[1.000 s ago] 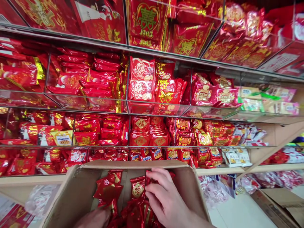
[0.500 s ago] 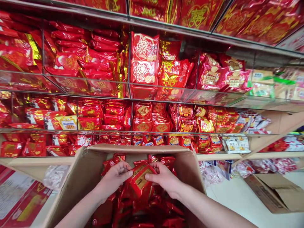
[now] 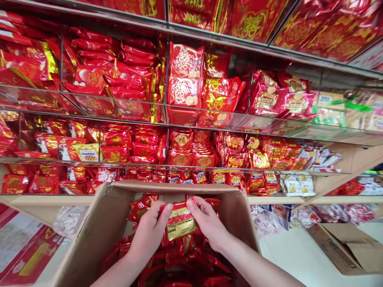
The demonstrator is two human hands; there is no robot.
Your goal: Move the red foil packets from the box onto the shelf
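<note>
Over the opening of the cardboard carton (image 3: 80,243), the left hand (image 3: 150,224) and right hand (image 3: 208,224) are pinching opposite sides of a red-and-gold packet (image 3: 182,228), whose small print is proving unreadable. Red packets (image 3: 176,261) are lying inside the carton. Behind the carton, shelved packets (image 3: 182,140) are showing 福; higher behind it, heart-marked packets (image 3: 184,91) are bearing 囍; behind its left side, a yellow packet (image 3: 86,152) is reading "Cookies".
</note>
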